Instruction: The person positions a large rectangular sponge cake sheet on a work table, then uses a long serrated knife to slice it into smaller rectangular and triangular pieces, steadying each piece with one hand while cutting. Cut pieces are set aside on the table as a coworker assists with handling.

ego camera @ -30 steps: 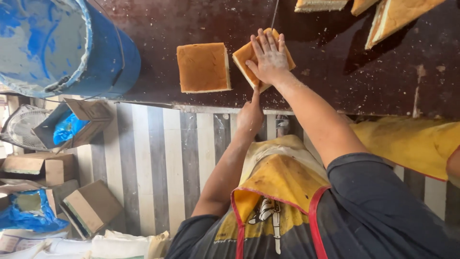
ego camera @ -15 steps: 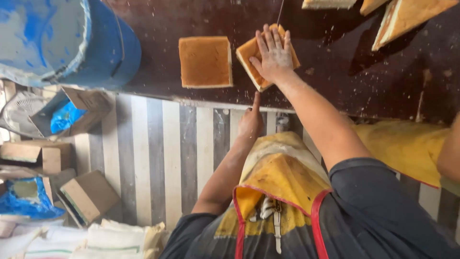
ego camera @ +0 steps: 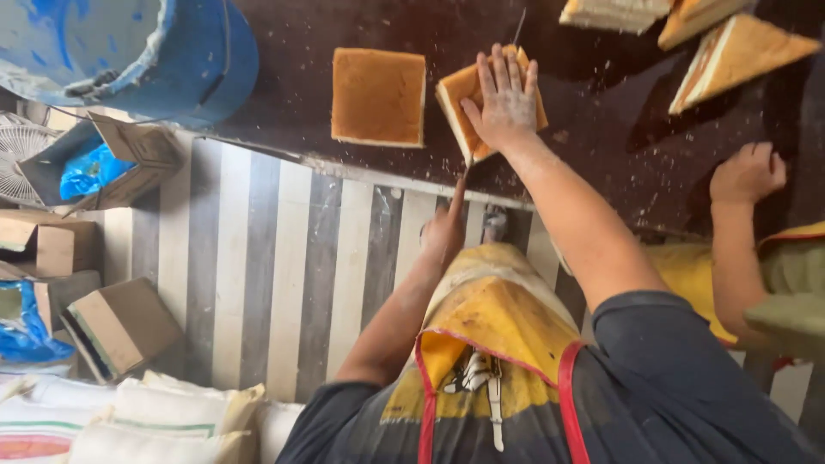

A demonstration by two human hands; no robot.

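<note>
My right hand [ego camera: 503, 103] lies flat, fingers spread, on top of a square golden sponge cake [ego camera: 454, 99] at the front edge of the dark table [ego camera: 601, 137]. My left hand [ego camera: 444, 230] is below the table edge, gripping a knife [ego camera: 465, 159] with the forefinger stretched along it. The blade runs sideways through the cake under my right palm, and its thin tip [ego camera: 520, 21] shows beyond the cake's far side. A second square sponge cake [ego camera: 378, 94] lies just left of the first, untouched.
More cut cakes [ego camera: 730, 51] lie at the table's far right. Another person's hand [ego camera: 748, 172] rests on the table at right. A blue barrel [ego camera: 146, 51] stands at upper left. Cardboard boxes [ego camera: 120, 326], a fan [ego camera: 26, 163] and white sacks [ego camera: 172, 421] sit on the striped floor [ego camera: 284, 275].
My left hand has drawn back slightly towards me with the knife. My right hand stays on the cake. Another person's hand has come into view at right.
</note>
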